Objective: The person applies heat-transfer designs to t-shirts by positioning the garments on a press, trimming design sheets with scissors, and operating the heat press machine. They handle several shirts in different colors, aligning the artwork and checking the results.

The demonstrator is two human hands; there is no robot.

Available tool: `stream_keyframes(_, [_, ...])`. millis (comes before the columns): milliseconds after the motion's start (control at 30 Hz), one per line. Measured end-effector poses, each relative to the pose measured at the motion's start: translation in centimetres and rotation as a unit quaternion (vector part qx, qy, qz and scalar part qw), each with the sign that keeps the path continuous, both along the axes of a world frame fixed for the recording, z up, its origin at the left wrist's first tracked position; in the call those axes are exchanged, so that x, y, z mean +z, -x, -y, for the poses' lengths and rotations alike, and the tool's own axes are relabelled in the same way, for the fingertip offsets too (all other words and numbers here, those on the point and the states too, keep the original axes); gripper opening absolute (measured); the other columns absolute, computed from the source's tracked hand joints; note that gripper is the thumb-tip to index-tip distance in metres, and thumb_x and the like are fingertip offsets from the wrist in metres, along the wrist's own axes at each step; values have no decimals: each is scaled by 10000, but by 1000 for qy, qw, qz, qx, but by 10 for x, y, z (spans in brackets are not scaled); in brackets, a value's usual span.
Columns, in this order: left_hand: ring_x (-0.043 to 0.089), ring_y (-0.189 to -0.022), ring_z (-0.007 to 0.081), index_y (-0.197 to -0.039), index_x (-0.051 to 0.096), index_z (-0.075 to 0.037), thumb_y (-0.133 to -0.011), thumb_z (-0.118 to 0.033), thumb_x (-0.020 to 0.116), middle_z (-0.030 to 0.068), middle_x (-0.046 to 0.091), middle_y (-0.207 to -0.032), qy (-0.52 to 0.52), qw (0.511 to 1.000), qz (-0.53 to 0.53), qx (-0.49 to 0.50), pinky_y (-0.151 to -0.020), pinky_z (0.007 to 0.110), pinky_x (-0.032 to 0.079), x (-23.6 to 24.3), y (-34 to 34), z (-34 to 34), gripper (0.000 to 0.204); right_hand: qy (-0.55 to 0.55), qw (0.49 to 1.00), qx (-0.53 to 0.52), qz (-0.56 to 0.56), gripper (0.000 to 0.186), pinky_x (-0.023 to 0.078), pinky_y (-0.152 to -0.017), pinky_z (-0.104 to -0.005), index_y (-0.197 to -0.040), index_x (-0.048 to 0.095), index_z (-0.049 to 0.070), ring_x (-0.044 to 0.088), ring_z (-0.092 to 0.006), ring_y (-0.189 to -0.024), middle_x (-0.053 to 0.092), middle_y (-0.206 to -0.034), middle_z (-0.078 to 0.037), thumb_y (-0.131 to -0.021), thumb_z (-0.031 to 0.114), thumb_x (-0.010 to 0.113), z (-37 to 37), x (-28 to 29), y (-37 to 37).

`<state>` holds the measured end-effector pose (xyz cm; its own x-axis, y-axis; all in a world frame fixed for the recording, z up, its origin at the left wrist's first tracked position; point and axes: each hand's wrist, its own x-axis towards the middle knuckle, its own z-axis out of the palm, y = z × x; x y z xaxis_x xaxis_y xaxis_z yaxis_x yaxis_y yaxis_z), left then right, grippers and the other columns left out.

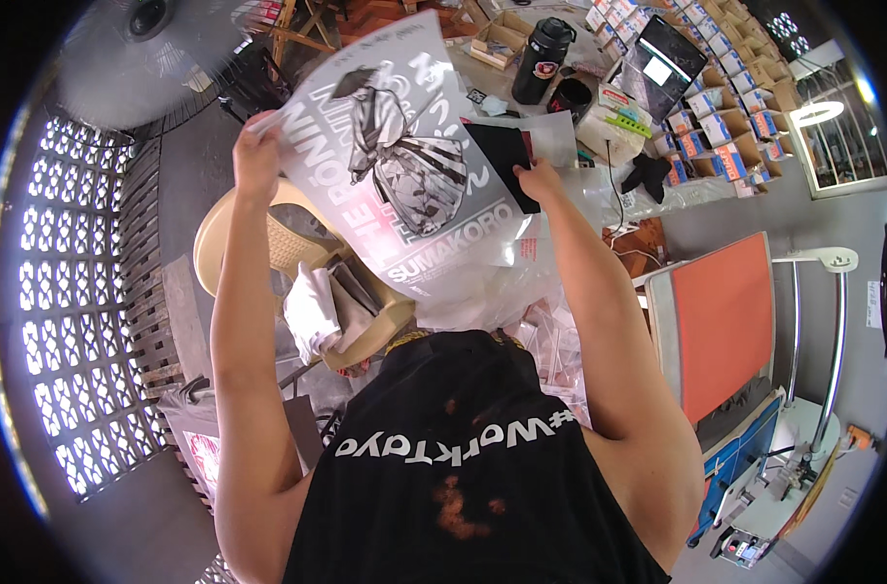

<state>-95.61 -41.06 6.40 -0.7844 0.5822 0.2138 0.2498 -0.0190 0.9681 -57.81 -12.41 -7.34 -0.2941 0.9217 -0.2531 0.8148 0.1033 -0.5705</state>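
Observation:
A large printed film sheet (404, 165), translucent, with a grey robed figure and white lettering, is held up in front of me. My left hand (256, 161) pinches its left edge. My right hand (538, 183) is closed at a black piece (497, 151) with a thin red strip, just beyond the sheet's right edge. Clear plastic lies around that piece; I cannot tell whether the fingers also grip it. Below the sheet, a beige plastic chair (215, 238) carries folded white and grey cloth (312, 313).
At the back right, a black tumbler (545, 60), a dark mug (570, 97) and a laptop (662, 63) stand near several small cardboard boxes (730, 161). A heat press with an orange pad (724, 326) stands at right. A fan (146, 39) is at the upper left.

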Motion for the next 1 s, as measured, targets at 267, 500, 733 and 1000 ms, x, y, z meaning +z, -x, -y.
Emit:
stream_keyframes(267, [613,-867,124,-1139,617,-18,-947,6,531,50,645,-999,10,996,38,-79,-770,292,533,5,-6,-71,212,315,885,-55,-338,467,539,-849,-358,-1135,656,-40,680,-272,-924,695,-1056,-151,-692,66,761,-20,56,-37])
stream_keyframes(500, [665,-998,339,-1155,627,25,-890,-153,626,228,669,-1146,242,958,-148,-39,-906,429,508,-59,41,-186,319,197,832,-96,-509,577,539,-943,-427,-1268,548,-49,668,-293,-1038,662,-1150,-163,-700,-43,650,97,223,-190])
stream_keyframes(733, [613,-1098,349,-1166,636,-19,-943,-315,572,206,634,-1215,244,932,-215,-159,-955,445,454,-27,-150,-230,376,15,729,-223,-647,648,523,-995,-470,-1338,489,-66,644,-357,-1114,615,-1253,-209,-705,-10,616,230,249,-299])
stream_keyframes(1000, [636,-1020,294,-1204,612,-21,-896,-167,730,107,651,-1112,73,721,366,-584,-892,416,515,-29,-510,-59,361,-116,933,-141,-310,775,410,-1082,-420,-1416,446,-27,532,-303,-1271,558,-1357,-155,-711,35,762,402,144,-418])
